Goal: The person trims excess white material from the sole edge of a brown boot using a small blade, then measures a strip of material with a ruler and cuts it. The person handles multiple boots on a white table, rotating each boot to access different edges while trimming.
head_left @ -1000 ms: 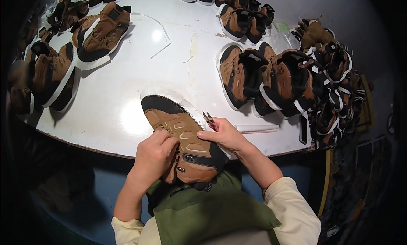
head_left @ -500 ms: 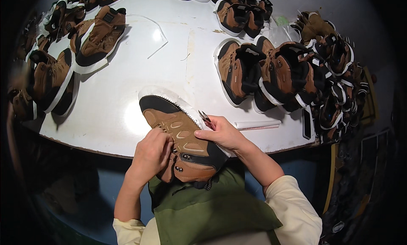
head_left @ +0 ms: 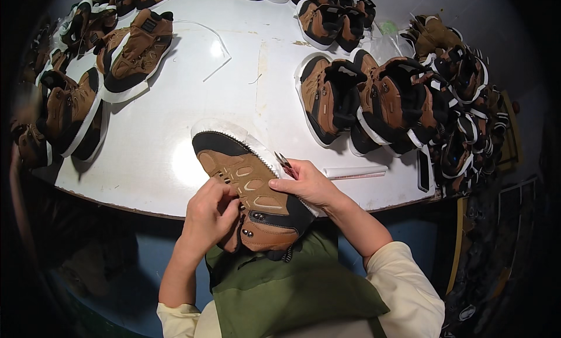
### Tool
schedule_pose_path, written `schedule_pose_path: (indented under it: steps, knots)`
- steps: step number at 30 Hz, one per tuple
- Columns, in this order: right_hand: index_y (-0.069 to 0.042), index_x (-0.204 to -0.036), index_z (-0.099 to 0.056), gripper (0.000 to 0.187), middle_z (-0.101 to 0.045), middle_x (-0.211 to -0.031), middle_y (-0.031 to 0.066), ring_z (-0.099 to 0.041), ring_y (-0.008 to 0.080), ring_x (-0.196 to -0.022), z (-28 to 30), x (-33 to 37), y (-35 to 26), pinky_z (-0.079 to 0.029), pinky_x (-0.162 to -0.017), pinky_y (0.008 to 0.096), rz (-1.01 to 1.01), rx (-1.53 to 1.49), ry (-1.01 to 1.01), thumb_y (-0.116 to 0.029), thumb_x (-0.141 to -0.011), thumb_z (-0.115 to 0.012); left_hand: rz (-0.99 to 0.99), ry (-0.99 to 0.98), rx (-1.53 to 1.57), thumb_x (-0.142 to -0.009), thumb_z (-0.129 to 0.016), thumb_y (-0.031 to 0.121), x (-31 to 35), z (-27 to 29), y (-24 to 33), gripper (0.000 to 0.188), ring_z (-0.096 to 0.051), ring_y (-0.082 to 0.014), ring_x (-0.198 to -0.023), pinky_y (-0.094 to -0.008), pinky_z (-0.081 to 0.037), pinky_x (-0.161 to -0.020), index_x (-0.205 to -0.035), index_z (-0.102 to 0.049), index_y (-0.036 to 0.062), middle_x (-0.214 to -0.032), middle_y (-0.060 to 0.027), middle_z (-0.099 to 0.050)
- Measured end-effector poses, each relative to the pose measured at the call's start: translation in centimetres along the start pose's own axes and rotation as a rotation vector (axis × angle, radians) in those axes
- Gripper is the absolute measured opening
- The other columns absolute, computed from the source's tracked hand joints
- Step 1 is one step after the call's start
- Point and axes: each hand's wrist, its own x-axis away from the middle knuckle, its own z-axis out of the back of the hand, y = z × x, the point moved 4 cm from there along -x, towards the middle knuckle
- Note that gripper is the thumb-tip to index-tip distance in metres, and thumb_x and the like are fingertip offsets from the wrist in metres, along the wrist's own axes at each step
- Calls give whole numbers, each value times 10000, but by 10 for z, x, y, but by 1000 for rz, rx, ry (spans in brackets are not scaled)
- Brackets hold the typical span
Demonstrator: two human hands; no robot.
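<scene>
A brown and black shoe upper (head_left: 257, 186) with a white edge lies tilted over the table edge and my lap, toe pointing to the far left. My right hand (head_left: 307, 183) grips its right side, thumb on top of the brown panel. Small pointed metal snips (head_left: 285, 164) with reddish handles stick out from between the fingers of that hand. At the lacing side, my left hand (head_left: 210, 212) is closed in a pinch against the eyelets. Its fingertips hide whatever is between them.
Similar shoe uppers (head_left: 336, 98) stand in rows at right, with a pile (head_left: 467, 127) beyond them. More uppers (head_left: 137, 51) crowd the left side. A white strip with red markings (head_left: 356, 172) and a dark phone-like slab (head_left: 422, 171) lie near the table's (head_left: 234, 104) right front.
My left hand's fingers have shifted slightly and bent differently at the eyelets. The shoe upper, the snips and my right hand stay nearly where they were.
</scene>
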Motion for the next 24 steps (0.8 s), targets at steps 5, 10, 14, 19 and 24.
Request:
schedule_pose_path:
  steps: [5, 10, 14, 19, 24]
  knots:
    - [71, -1125, -575, 339, -623, -1016, 33, -548, 76, -911, 0, -1, 3, -458, -839, 240, 15, 29, 14, -147, -885, -672, -92, -19, -182, -745, -672, -55, -6, -3, 15, 154, -614, -277, -684, -346, -501, -611, -884, -618, -14, -813, -121, -571]
    - [44, -1126, -582, 327, -580, -935, -8, -507, 56, -846, 11, -1, 4, -437, -774, 219, 61, 260, 129, -186, -905, -654, -127, -38, -261, -755, -660, -54, -7, -4, 18, 134, -591, -324, -710, -383, -488, -606, -861, -594, -5, -815, -137, -556]
    - [30, -1192, -575, 317, -565, -962, 23, -516, 87, -872, 19, 8, -10, -419, -796, 220, 288, 480, 363, -162, -941, -589, -91, -47, -232, -777, -646, -38, -7, -4, 15, 123, -567, -332, -724, -412, -470, -609, -855, -562, 5, -798, -140, -532]
    - [29, -1252, -554, 337, -577, -978, 105, -572, 171, -873, -6, 27, -44, -448, -801, 249, 494, 804, 269, -88, -936, -558, -46, -10, -182, -809, -622, -59, -6, -4, 8, 117, -542, -329, -677, -367, -444, -599, -876, -536, -17, -790, -158, -518]
    - [4, -1170, -598, 303, -604, -922, 105, -621, 232, -804, -27, 28, -45, -499, -714, 311, 605, 1017, 150, -95, -887, -638, -9, -13, -169, -822, -606, -59, -5, -5, 8, 105, -529, -326, -672, -361, -436, -597, -873, -522, -23, -788, -158, -510]
